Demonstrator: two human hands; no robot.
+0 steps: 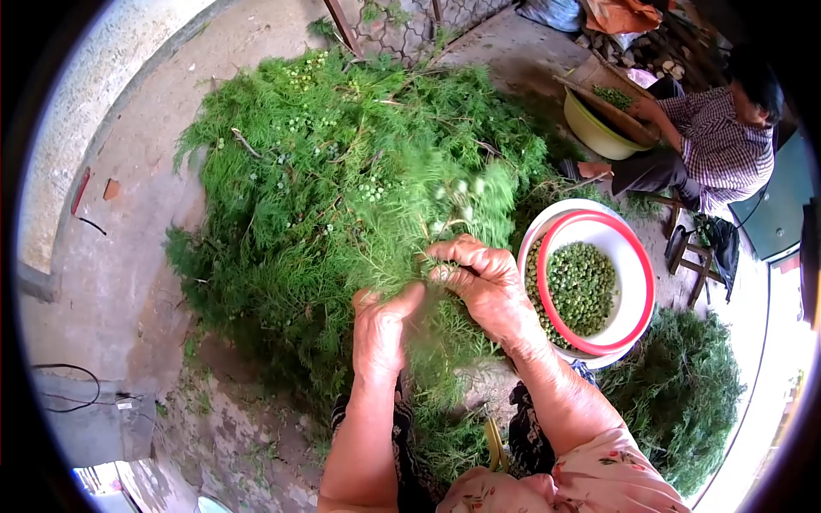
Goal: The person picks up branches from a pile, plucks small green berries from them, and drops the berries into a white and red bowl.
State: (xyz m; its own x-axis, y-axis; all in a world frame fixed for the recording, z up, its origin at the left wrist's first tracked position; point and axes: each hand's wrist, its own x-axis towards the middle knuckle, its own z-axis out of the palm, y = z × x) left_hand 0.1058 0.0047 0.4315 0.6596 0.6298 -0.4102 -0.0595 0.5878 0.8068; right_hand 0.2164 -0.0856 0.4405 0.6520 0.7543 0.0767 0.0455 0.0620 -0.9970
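Observation:
My left hand (382, 329) is closed round a leafy green sprig (393, 256), its fingertips partly hidden by the foliage. Just to its right, my right hand (486, 286) pinches a stem of the same sprig, thumb and forefinger together. Pale round cones (457, 197) show blurred on the sprig above my right hand. Both hands are over the near side of a large heap of green branches (299, 188). Beside my right wrist, a white basin with a red rim (646, 265) holds many small green cones (581, 286).
At the upper right a seated person (718, 137) in a checked shirt works over a yellow basin (590, 132) and a woven tray. A small stool (697, 261) stands behind that person. Another pile of branches (684, 385) lies at the lower right.

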